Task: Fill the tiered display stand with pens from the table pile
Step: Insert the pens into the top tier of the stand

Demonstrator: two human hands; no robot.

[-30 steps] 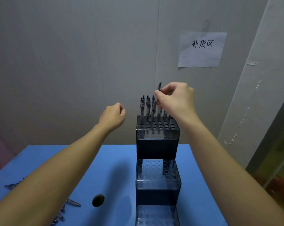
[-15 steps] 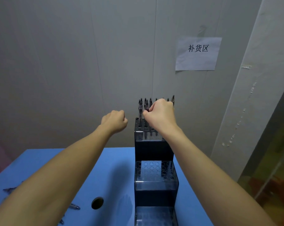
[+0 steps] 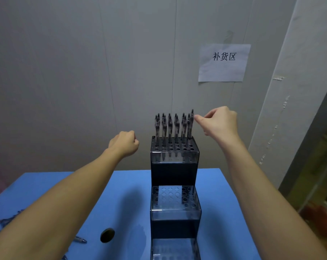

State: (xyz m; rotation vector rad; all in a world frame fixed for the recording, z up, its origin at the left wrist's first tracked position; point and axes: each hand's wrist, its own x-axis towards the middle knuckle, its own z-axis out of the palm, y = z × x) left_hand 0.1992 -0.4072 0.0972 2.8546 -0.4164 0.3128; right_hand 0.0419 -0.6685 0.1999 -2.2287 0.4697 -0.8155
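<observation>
Head view: the black, stepped plastic display stand (image 3: 175,166) rests on the blue table (image 3: 125,199). Dark pens (image 3: 173,126) stand upright in its top tier. The right hand (image 3: 220,121), right of that tier, has thumb and forefinger nearly pinched beside the rightmost pen (image 3: 191,124); whether they touch it is unclear. The left hand (image 3: 125,142), left of the stand, is a closed, empty fist. Loose pens (image 3: 7,220) lie far left of the stand.

A white sheet of paper (image 3: 224,62) stuck on the grey wall (image 3: 84,72), up and to the right, carries three black handwritten Chinese characters, 补货区, and that is the only writing that can be read anywhere here.
</observation>
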